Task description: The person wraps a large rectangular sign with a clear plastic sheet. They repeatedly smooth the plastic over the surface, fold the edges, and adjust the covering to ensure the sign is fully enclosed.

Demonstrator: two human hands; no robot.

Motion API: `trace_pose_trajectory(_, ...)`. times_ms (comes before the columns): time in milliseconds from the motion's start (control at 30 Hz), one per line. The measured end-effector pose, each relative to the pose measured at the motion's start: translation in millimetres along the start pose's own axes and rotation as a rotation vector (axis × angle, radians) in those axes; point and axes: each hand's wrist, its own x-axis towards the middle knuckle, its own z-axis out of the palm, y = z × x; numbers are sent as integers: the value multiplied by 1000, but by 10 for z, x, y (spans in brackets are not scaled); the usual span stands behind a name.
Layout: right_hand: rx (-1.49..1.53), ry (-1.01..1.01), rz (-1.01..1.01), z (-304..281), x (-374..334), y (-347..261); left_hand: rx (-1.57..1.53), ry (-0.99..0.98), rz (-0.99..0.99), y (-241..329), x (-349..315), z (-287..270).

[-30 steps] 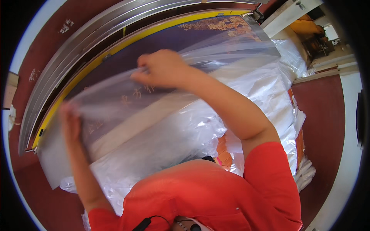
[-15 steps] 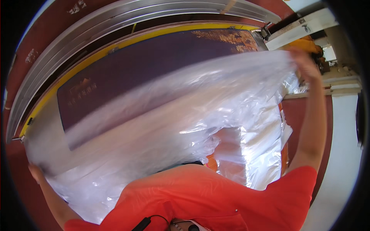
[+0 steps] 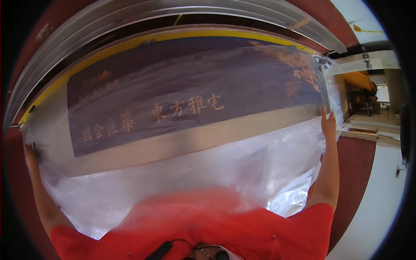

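Half a second ago the film (image 3: 125, 190) stopped partway up the purple print (image 3: 182, 73), whose upper part lay bare; now a haze of it veils most of the print, close to the yellow strip (image 3: 190, 34). Our right hand (image 3: 329, 123) has come down and our left hand (image 3: 31, 157) has gone up, and our red shirt (image 3: 182, 236) now looks blurred behind the film's near part. The film lies between our hands, over the panel (image 3: 52, 134), its near part reaching toward our body. Our left hand is at the panel's left end and our right hand beside its right end, finger and thumb pointing away from us; whether either one pinches the film, we cannot tell. The film stretches lengthwise from left to right, as does the panel, whose near edge slants away from us toward the right.
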Motion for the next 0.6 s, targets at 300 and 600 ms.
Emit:
trace_pose_trajectory(300, -404, -16, -358, 67, 204, -379, -174, 166, -72, 772, -87, -345)
trace_pose_trajectory(600, 40, 206, -640, -426, -4, -2090, -354, -22, -339, 1582, -345, -1433)
